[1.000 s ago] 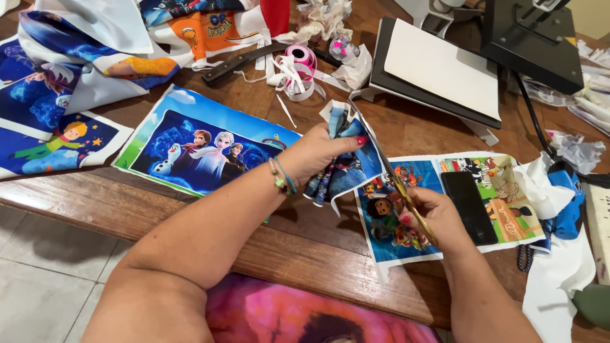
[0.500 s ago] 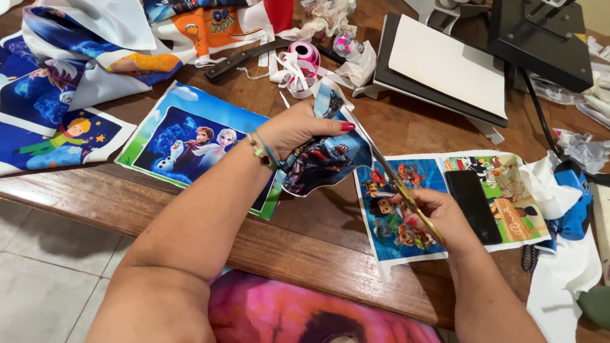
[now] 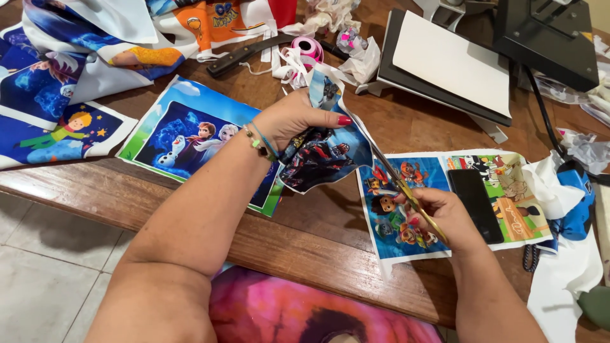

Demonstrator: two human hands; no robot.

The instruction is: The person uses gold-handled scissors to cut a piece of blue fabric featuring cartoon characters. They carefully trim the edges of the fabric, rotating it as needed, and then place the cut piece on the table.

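My left hand [image 3: 293, 119] grips a crumpled piece of printed cartoon fabric [image 3: 325, 149] and holds it up above the wooden table [image 3: 305, 244]. My right hand [image 3: 445, 219] is closed on gold-handled scissors [image 3: 400, 184], whose blades reach up and left to the fabric's right edge. Under my right hand lies a flat printed fabric panel with cartoon dogs [image 3: 391, 209]. A bracelet sits on my left wrist.
A snow-themed cartoon print [image 3: 190, 136] lies at left, more blue prints [image 3: 51, 108] farther left. A black phone [image 3: 475, 204] rests on another print. A heat press [image 3: 457, 57] stands at back right, with ribbon rolls [image 3: 310, 47], a knife [image 3: 244, 54] and fabric scraps nearby.
My left hand has lifted the fabric piece up and away from me. The scissors have followed, their blades now at the fabric's right edge.
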